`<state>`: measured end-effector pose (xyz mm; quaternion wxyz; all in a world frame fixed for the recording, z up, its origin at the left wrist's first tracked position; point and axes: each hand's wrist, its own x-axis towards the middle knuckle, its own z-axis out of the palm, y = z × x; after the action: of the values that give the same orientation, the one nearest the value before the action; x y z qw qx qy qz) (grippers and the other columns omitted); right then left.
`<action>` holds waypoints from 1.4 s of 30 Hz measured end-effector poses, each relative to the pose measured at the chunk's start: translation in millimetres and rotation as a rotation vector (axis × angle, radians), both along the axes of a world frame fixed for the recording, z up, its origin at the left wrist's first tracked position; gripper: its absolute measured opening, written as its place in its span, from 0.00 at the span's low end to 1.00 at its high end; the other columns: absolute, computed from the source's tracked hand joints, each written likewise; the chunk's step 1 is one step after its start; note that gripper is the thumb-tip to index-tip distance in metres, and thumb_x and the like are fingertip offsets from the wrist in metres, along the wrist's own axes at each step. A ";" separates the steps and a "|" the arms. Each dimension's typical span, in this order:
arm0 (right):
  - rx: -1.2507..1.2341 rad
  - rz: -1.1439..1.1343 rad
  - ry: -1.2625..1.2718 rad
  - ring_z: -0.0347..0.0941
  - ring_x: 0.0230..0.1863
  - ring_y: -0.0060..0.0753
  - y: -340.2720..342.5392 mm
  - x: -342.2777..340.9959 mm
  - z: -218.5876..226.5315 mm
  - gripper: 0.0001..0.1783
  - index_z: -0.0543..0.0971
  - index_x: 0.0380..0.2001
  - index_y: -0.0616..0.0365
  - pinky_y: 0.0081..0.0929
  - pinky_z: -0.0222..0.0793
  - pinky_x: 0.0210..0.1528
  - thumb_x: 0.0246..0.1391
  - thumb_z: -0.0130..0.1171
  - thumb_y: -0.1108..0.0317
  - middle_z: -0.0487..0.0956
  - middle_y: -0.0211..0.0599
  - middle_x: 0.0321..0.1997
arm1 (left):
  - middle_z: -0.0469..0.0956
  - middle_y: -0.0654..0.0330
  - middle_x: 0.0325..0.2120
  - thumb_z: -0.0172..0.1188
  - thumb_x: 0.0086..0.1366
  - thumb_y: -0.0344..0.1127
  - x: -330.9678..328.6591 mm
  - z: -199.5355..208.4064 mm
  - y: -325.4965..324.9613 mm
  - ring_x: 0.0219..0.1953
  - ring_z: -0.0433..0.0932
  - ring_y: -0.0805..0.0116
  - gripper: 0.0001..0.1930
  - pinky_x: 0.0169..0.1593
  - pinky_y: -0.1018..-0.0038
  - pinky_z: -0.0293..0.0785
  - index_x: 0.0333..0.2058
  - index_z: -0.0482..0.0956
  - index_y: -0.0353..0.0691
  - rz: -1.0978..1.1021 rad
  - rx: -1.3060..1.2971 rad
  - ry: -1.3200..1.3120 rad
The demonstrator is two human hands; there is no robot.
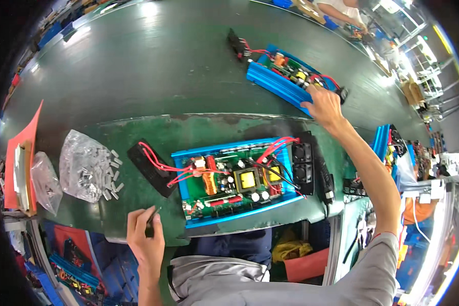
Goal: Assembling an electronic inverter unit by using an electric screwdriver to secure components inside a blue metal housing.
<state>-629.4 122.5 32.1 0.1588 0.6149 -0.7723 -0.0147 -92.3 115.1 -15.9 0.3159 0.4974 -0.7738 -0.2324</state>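
Note:
An open blue metal case with a green circuit board (238, 181) lies before me on the green bench, red and black wires running to black end panels on both sides. My left hand (145, 235) rests at the bench's near edge and grips a thin dark tool (152, 217), just left of that case. My right hand (324, 106) reaches far forward and holds the near end of a second blue case with a circuit board (285, 76) that sits on the dark conveyor belt (163, 61).
Clear plastic bags with several small silver parts (89, 171) lie at the left, beside a red tray (20, 153). More blue cases (382, 140) stand at the right. Another person (341, 10) works at the far end of the belt.

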 end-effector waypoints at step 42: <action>-0.472 -0.590 -0.502 0.76 0.55 0.57 265.1 208.0 -58.6 0.31 0.71 0.61 0.61 0.43 0.70 0.57 0.58 0.66 0.62 0.78 0.55 0.51 | 0.81 0.52 0.36 0.53 0.74 0.38 39.8 7.5 -127.7 0.35 0.82 0.58 0.12 0.40 0.65 0.75 0.44 0.80 0.37 -0.143 -0.346 -0.443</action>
<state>-421.4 387.6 -26.6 0.0916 0.2999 -0.9113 0.2669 -52.5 -12.7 -8.4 0.2022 0.4191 -0.8851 -0.0045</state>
